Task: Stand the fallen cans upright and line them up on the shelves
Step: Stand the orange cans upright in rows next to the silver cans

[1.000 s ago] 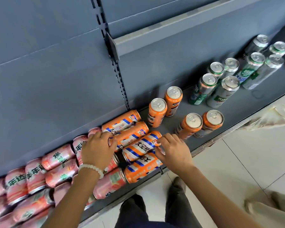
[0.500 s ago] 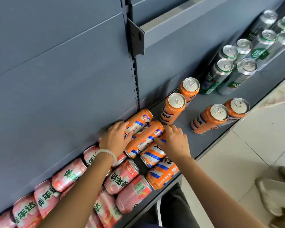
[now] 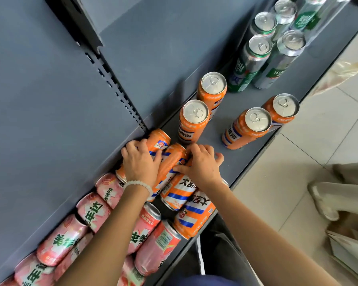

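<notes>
Several orange cans lie on their sides on the grey bottom shelf (image 3: 254, 159). My left hand (image 3: 140, 161) grips the rearmost fallen orange can (image 3: 158, 140) by the back panel. My right hand (image 3: 201, 165) closes on the third fallen orange can (image 3: 180, 191); another fallen orange can (image 3: 173, 159) lies between the two hands. A fourth fallen orange can (image 3: 192, 218) rests at the shelf's front edge. Several orange cans stand upright beyond, the nearest (image 3: 192, 120) just past my fingers.
Fallen pink cans (image 3: 95, 211) crowd the shelf at lower left. Green and silver cans (image 3: 254, 58) stand upright at the far right. A slotted upright post (image 3: 116, 85) runs down the back panel. Tiled floor (image 3: 287, 193), a plastic bag (image 3: 337, 74) and someone's shoe (image 3: 329, 201) are on the right.
Both hands have slid along the fallen orange cans toward their far ends and tightened around them. The view has moved closer to the shelf.
</notes>
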